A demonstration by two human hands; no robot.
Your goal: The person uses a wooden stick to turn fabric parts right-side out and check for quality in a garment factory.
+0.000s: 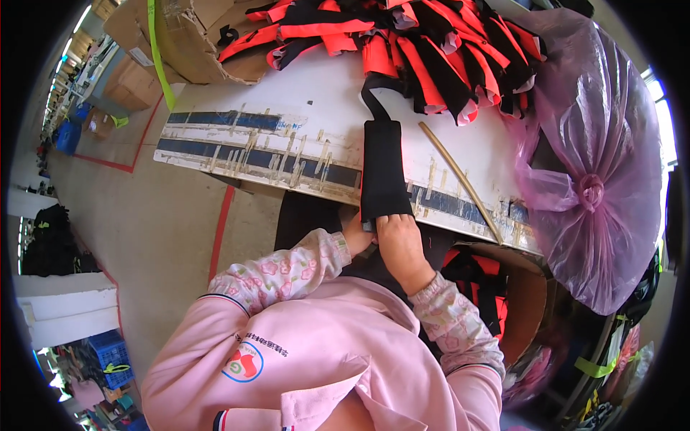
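Observation:
A black fabric sleeve [382, 165] with an orange edge lies across the front edge of the worktable [323, 129]. A narrow black strap [376, 97] runs from its far end toward the pile. My right hand [400, 241] grips the near end of the sleeve, its fingers curled over the top. Beside it, my left hand [355, 235] is closed at the same end, from below and to the left; its fingertips are partly hidden by the fabric.
Many orange and black fabric pieces [431, 61] are heaped at the table's back. A thin wooden stick [460, 181] lies right of the sleeve. A tied pink plastic bag [593, 144] bulges at the right. Cardboard boxes [176, 43] stand back left and below right [525, 287].

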